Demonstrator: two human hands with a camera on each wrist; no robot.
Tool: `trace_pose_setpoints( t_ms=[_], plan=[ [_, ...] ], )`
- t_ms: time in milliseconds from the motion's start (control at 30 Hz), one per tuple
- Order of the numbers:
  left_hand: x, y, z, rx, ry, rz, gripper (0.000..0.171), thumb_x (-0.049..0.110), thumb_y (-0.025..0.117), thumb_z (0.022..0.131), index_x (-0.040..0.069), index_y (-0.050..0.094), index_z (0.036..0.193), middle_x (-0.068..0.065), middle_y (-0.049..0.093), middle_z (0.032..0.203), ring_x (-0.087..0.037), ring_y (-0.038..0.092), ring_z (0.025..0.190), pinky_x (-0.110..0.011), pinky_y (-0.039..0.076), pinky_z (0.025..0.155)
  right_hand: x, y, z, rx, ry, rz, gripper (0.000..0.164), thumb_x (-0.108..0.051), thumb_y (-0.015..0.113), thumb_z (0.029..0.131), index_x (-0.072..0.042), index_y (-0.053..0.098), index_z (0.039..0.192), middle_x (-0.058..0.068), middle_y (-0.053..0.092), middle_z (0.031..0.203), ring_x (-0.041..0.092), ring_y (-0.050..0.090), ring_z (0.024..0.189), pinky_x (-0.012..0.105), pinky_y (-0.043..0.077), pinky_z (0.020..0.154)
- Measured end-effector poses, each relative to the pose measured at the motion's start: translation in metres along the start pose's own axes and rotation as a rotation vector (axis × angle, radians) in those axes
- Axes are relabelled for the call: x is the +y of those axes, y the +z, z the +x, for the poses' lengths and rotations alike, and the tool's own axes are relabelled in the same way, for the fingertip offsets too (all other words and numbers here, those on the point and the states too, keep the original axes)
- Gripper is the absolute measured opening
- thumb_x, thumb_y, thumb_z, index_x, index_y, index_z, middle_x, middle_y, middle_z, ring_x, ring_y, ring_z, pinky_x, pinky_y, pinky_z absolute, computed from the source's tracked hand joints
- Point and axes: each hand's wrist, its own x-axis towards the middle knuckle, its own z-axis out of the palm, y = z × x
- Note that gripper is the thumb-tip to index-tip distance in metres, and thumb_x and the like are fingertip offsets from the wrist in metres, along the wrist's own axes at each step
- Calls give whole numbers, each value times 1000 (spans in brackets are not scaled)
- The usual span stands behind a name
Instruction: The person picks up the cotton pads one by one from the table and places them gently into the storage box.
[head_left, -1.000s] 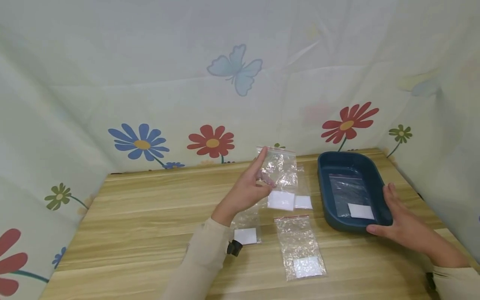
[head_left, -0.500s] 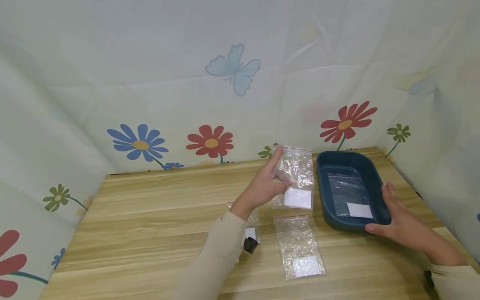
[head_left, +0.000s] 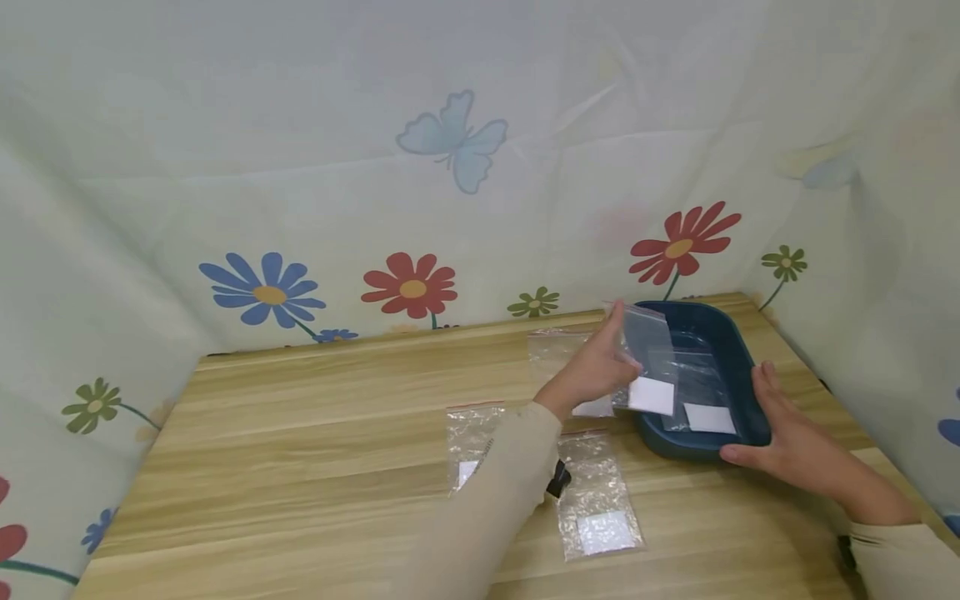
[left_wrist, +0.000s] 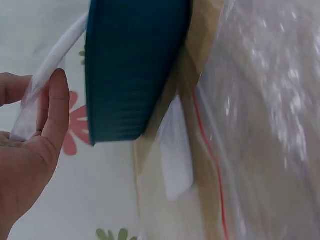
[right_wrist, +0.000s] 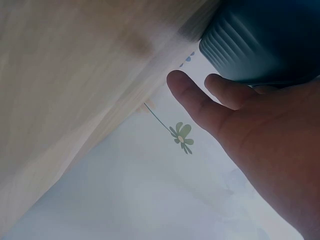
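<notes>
My left hand point(head_left: 592, 368) pinches a clear zip-lock bag point(head_left: 651, 333) with a white rectangle at its lower end. The bag hangs over the left rim of a dark teal plastic tray point(head_left: 738, 346). In the left wrist view, thumb and fingers hold the bag's plastic point(left_wrist: 50, 65) beside the tray's wall point(left_wrist: 130, 75). Another zip-lock bag point(head_left: 708, 418), also with a white rectangle, lies inside the tray. My right hand point(head_left: 802, 450) rests against the tray's near right corner, thumb along the front side. Its fingers look fairly straight in the right wrist view.
More zip-lock bags lie on the wooden table point(head_left: 315, 467): one left of the tray point(head_left: 555, 354), one in front point(head_left: 600, 492), one partly under my left sleeve point(head_left: 472, 425). A flower-printed cloth point(head_left: 337, 208) surrounds the table's back and sides.
My left hand has carried its bag rightward, from above the table to over the tray's left rim. A bag on the table behind it now shows. My right hand stays at the tray.
</notes>
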Motion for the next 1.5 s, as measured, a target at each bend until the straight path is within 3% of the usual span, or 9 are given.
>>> trace_pose_setpoints(
  t_ms=[200,300,400,733,933,1100,1267,1367,1500],
  plan=[
    [-2,25,23,4,-8,170,100,-4,68,88,15,6,164,-3,17,167,-14,59,106,-22,47,78,0,0,0,-4,-11,34,128,-43,80,85,-2,-18,156,25,-25,160,64,3,140,78,22,99],
    [3,36,32,-12,1,259,99,-1,67,89,16,4,164,2,7,168,-5,31,141,-18,38,96,0,0,0,-6,-17,47,127,-42,80,85,-1,-17,157,25,-24,161,64,3,140,78,22,99],
    [9,47,39,-34,-11,271,99,0,66,90,17,1,163,5,5,168,-2,11,146,-18,34,98,1,-1,0,-11,-16,53,127,-41,80,86,0,-17,156,26,-24,160,64,4,139,78,23,99],
    [15,80,51,-12,-130,352,90,4,63,92,14,9,163,6,11,167,-4,17,146,-18,31,104,0,-3,-1,-13,-8,46,128,-42,81,85,-1,-18,156,21,-27,160,66,9,138,77,26,98],
    [11,85,54,-16,-201,435,88,5,64,90,13,16,163,-4,20,165,-13,23,147,-21,37,98,-1,-2,0,11,-20,46,128,-42,82,84,0,-15,157,27,-22,161,66,9,138,77,24,99],
    [10,87,50,0,-277,453,89,9,67,87,17,20,163,-13,8,167,-19,12,151,-23,40,95,-1,-2,0,12,-20,50,128,-42,81,84,0,-15,157,26,-23,161,67,9,137,78,24,98],
    [18,89,43,36,-286,510,88,14,70,87,22,24,162,-11,-4,168,-18,36,142,-25,45,89,-2,-3,-1,4,-17,59,127,-41,81,85,-1,-16,157,22,-26,160,68,10,136,78,25,97],
    [21,88,41,31,-241,572,78,15,70,88,23,36,158,-6,9,168,-16,45,136,-25,45,90,-1,-3,-1,7,-13,45,127,-41,81,85,0,-16,157,23,-26,161,68,12,135,78,26,97],
    [17,84,41,-7,-141,563,45,10,66,89,16,64,133,3,57,137,-7,58,108,-19,45,84,-1,-2,0,18,-18,40,127,-40,82,84,2,-14,157,25,-23,161,66,11,137,77,26,98]
  ],
)
